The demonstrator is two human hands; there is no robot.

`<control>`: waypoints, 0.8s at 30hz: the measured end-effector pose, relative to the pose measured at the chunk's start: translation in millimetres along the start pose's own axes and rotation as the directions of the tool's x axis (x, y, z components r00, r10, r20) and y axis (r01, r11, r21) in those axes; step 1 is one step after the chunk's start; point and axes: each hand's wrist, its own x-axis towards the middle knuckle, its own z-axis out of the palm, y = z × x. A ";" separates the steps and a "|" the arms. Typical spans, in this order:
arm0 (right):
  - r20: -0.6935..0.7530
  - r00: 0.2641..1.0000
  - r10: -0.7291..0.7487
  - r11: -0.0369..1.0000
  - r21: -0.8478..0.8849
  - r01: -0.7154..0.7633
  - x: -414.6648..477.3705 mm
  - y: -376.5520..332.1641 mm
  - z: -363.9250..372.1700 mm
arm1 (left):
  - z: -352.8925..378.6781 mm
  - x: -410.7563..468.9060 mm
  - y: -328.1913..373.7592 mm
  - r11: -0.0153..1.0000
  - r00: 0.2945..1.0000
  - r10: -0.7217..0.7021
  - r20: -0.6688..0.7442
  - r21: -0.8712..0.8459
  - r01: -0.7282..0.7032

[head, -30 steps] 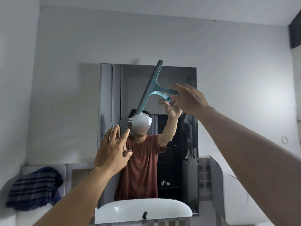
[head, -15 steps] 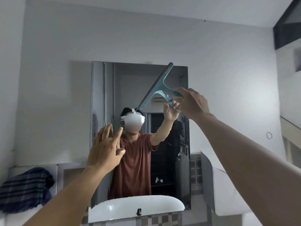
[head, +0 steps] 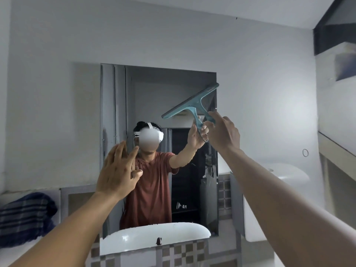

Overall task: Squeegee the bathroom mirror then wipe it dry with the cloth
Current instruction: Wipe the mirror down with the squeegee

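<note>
A rectangular mirror (head: 154,97) hangs on the grey wall ahead. My right hand (head: 224,134) grips the handle of a teal squeegee (head: 189,104), whose blade lies tilted against the upper right part of the glass, its top end at the mirror's right edge. My left hand (head: 119,171) is raised with spread, relaxed fingers in front of the mirror's lower left, holding nothing. A dark blue plaid cloth (head: 25,216) lies bunched on the ledge at the far left.
A white basin rim (head: 154,237) sits under the mirror above checked tiles. A white fixture (head: 254,209) juts from the wall at the right, beside a shelf edge (head: 335,149). The mirror reflects a person in a red shirt.
The squeegee has swung right and turned flatter, from near upright at the mirror's middle to a slant at the right edge. My view has shifted right. My left hand stays raised.
</note>
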 end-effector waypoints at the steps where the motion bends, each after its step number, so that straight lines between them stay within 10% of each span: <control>1: -0.005 1.000 0.016 1.000 0.006 -0.016 -4.8 -0.4 2.9 | 0.4 -2.3 -0.5 1.000 1.000 0.004 -0.004 -0.001 -0.004; 24: 0.092 0.992 0.088 0.968 0.227 -0.107 -73.0 -23.6 31.8 | 11.4 -41.2 -11.8 0.999 0.999 0.032 0.043 -0.015 -0.031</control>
